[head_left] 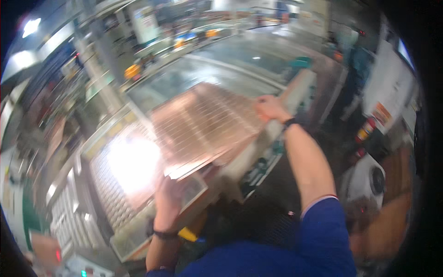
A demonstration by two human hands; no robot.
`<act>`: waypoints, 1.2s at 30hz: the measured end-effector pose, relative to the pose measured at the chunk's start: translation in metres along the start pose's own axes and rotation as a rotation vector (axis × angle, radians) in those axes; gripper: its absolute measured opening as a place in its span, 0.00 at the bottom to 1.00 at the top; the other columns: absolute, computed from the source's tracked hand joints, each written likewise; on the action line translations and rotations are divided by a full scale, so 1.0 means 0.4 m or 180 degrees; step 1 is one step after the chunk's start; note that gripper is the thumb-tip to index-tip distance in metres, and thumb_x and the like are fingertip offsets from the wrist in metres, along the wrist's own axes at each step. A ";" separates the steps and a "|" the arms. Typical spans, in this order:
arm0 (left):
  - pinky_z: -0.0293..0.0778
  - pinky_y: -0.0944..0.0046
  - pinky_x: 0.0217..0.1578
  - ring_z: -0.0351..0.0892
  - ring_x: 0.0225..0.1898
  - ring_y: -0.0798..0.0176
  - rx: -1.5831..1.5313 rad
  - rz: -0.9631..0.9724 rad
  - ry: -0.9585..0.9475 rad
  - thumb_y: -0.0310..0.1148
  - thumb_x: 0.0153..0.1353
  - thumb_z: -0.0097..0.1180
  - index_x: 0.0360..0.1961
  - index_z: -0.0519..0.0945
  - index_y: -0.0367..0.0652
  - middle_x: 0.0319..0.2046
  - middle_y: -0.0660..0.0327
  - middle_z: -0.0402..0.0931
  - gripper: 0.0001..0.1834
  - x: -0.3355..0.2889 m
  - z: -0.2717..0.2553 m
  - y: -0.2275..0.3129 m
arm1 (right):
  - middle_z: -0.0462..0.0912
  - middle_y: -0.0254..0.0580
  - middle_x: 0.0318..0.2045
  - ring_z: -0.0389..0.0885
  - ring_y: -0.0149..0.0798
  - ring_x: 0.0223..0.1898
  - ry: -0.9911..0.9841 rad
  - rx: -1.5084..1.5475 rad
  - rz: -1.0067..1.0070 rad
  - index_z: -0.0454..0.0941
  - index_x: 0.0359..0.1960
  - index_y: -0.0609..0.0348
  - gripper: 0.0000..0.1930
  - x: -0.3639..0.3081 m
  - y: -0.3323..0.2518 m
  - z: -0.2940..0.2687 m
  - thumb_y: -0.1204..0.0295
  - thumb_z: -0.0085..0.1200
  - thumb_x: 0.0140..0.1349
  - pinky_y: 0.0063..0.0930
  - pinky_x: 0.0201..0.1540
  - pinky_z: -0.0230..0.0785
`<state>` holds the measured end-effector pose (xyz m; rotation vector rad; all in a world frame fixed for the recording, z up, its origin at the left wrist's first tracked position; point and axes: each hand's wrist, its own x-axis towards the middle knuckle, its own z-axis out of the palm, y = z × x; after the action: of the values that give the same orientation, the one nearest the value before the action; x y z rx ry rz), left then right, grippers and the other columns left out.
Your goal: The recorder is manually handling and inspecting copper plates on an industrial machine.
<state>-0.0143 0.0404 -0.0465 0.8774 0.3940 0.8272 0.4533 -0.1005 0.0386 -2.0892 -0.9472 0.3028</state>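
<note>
A flat copper-coloured panel with a grid of pale lines is tilted between my hands, over the machine. My right hand is closed on its right edge, fingers curled round the rim. At the near left corner, my left hand grips the panel; motion blur and glare partly hide its fingers. Just left of the panel is a bed of small rollers, where a strong white glare washes out much of the surface. A reddish-copper patch shows beside the glare, but I cannot tell whether it is another sheet.
A wet-looking glassy machine top stretches away beyond the panel. Yellow-orange knobs line its far left side. Ribbed metal covers stand left of the rollers. On the right are a white machine and a brown board.
</note>
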 end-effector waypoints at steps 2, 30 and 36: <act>0.77 0.55 0.41 0.82 0.44 0.48 0.0130 -0.0217 0.0159 0.31 0.69 0.50 0.57 0.69 0.41 0.39 0.56 0.78 0.16 0.008 0.068 0.016 | 0.82 0.37 0.21 0.80 0.31 0.20 0.0427 -0.0370 -0.0252 0.81 0.48 0.65 0.19 0.006 0.044 -0.025 0.64 0.56 0.61 0.27 0.24 0.71; 0.74 0.64 0.43 0.81 0.44 0.66 -0.0116 -0.0598 0.0273 0.32 0.71 0.49 0.55 0.73 0.42 0.46 0.63 0.79 0.14 -0.045 0.074 0.093 | 0.85 0.51 0.47 0.82 0.42 0.48 0.0027 -0.0296 -0.0180 0.78 0.55 0.70 0.27 0.077 0.096 -0.004 0.57 0.56 0.64 0.30 0.53 0.70; 0.73 0.56 0.51 0.78 0.50 0.59 -0.0018 -0.0523 0.0195 0.36 0.72 0.48 0.60 0.71 0.40 0.51 0.58 0.78 0.19 -0.033 0.048 0.099 | 0.81 0.34 0.28 0.76 0.28 0.27 0.0273 -0.0277 -0.0411 0.79 0.51 0.70 0.19 0.058 0.076 0.012 0.65 0.55 0.65 0.24 0.32 0.68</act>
<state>-0.0295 0.0347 -0.0035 0.8044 0.5104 0.7043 0.4828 -0.0933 0.0148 -2.0903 -1.0547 0.1060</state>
